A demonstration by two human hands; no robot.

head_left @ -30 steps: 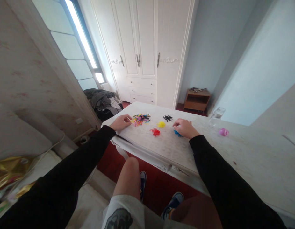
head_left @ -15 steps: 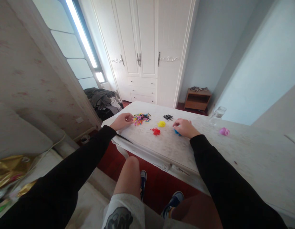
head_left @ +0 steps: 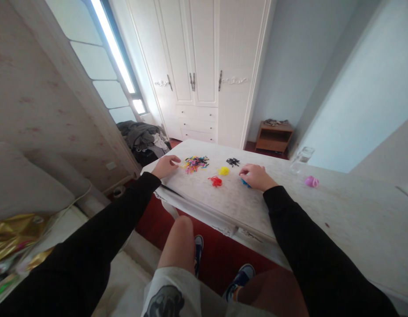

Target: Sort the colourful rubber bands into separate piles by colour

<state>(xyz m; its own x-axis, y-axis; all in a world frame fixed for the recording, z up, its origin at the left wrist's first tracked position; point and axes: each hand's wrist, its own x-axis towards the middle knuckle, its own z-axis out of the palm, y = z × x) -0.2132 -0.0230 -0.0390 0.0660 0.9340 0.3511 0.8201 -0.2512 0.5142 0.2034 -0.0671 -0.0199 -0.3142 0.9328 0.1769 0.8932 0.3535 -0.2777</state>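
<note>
On the white tabletop (head_left: 220, 198) lies a mixed heap of thin, colourful bands (head_left: 196, 164), which look like small rubber bands. My left hand (head_left: 167, 166) is just left of it, thumb and fingers drawn together. A pale yellow strand shows by its fingertips; whether it is held, I cannot tell. Over at the right, my right hand (head_left: 256, 176) rests with curled fingers on a small blue bunch (head_left: 245, 183), mostly hidden beneath it. Between the hands sit a red bunch (head_left: 216, 181), a yellow bunch (head_left: 224, 171) and a black bunch (head_left: 233, 162).
Farther right on the table stand a clear glass jar (head_left: 302, 159) and a pink rounded object (head_left: 311, 182). A white wardrobe (head_left: 204, 57) is behind the table, with a small brown cabinet (head_left: 274, 138) to its right. Clothes (head_left: 141, 138) are piled beyond the left end.
My left hand has drawn back slightly to the left, away from the mixed heap. The right hand stays over the blue bunch.
</note>
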